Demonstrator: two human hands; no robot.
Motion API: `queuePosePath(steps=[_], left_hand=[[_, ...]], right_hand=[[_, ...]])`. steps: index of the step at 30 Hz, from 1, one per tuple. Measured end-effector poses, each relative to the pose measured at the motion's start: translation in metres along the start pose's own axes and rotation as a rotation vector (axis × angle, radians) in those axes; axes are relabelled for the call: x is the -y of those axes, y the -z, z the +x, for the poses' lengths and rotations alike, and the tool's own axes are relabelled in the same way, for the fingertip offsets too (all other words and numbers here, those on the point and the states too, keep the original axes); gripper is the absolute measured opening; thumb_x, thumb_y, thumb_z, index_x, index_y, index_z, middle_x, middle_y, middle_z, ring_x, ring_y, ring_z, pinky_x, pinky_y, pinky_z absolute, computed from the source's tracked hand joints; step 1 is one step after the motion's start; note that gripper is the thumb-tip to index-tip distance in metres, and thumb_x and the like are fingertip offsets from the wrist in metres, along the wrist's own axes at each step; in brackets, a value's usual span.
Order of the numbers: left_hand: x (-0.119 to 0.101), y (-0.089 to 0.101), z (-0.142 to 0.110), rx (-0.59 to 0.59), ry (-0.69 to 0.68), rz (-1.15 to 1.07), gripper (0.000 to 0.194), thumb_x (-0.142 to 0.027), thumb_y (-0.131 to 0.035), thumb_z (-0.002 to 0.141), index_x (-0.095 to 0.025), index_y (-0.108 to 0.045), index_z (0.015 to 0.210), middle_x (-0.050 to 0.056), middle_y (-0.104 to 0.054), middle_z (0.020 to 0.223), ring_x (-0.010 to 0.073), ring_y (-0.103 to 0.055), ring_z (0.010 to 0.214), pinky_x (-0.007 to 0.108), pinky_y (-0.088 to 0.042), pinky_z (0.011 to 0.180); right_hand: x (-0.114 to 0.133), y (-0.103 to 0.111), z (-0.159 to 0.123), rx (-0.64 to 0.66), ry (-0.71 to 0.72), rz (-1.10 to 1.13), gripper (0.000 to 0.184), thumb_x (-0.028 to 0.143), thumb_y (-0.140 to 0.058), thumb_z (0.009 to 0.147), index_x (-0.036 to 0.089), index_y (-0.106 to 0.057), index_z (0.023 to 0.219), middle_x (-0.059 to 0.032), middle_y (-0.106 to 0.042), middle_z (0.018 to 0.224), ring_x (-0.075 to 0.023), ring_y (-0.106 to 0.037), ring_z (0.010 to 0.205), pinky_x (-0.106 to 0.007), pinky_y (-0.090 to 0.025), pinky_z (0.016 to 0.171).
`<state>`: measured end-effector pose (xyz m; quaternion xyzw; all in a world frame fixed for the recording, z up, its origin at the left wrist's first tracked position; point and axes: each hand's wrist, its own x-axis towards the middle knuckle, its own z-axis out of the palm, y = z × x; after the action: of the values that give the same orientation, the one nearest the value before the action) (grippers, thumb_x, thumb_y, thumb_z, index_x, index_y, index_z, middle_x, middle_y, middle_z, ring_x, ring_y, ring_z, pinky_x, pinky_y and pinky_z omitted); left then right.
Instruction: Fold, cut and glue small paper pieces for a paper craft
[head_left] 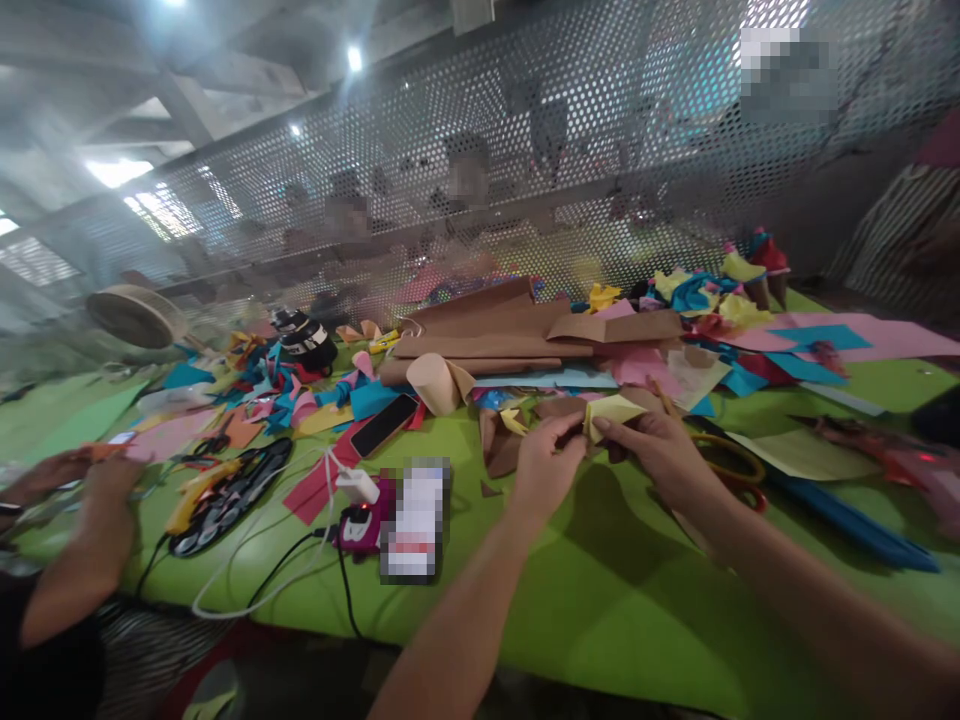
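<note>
Above the green table point(585, 620), my left hand point(551, 460) and my right hand point(656, 450) are close together, fingers pinched on a small piece of pale yellow paper point(615, 408). The paper looks folded or bent, and its lower part is hidden behind my fingers. Just left of my left hand lies a brown paper piece point(501, 450) with a small yellow paper shape point(514, 420) near its top. Scissors with yellow handles point(731, 458) rest to the right, partly behind my right forearm.
Brown paper sheets point(480, 325) and coloured scraps pile up along the back by a perforated metal screen point(420, 180). Phones point(384, 425), a purple power strip point(364, 525) with cables and a yellow glue gun point(202, 495) lie left. A co-worker's arms point(90, 520) reach in there. A blue tool point(855, 520) lies right.
</note>
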<state>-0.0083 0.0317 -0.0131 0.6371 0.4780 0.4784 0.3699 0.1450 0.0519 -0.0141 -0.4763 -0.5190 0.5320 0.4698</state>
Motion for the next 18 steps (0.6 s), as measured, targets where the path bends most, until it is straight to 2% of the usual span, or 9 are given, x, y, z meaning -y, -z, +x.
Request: queuePosePath(steps=[4,9,18], left_hand=[[0.0042,0.0032,0.0029,0.054,0.047,-0.082,0.036,-0.009,-0.059,0.085,-0.016,-0.072,0.118,0.01,-0.073,0.122,0.0237,-0.067,0.115,0.041,-0.05,0.107],[0.0045,0.0059,0.0037,0.067,0.086,-0.105,0.034,-0.012,-0.06,0.086,-0.015,-0.073,0.118,0.011,-0.073,0.123,0.0254,-0.067,0.117,0.044,-0.049,0.108],[0.0053,0.0045,0.0038,0.057,-0.024,0.031,0.045,-0.001,-0.056,0.078,-0.014,-0.072,0.119,0.012,-0.073,0.123,0.0247,-0.068,0.116,0.045,-0.05,0.108]], right_hand=[[0.0016,0.0018,-0.0004,0.011,-0.007,-0.007,0.051,0.067,-0.081,0.062,0.017,-0.069,0.068,-0.0041,-0.065,0.059,-0.0147,-0.056,0.052,-0.03,-0.046,0.053],[0.0017,0.0012,-0.0001,0.007,-0.01,0.02,0.05,0.066,-0.081,0.061,0.017,-0.07,0.07,-0.0048,-0.067,0.06,-0.0151,-0.057,0.053,-0.03,-0.047,0.054],[0.0093,-0.0022,-0.0016,0.018,-0.031,0.045,0.049,0.065,-0.082,0.057,0.019,-0.066,0.065,-0.0028,-0.063,0.055,-0.0155,-0.057,0.052,-0.03,-0.046,0.053]])
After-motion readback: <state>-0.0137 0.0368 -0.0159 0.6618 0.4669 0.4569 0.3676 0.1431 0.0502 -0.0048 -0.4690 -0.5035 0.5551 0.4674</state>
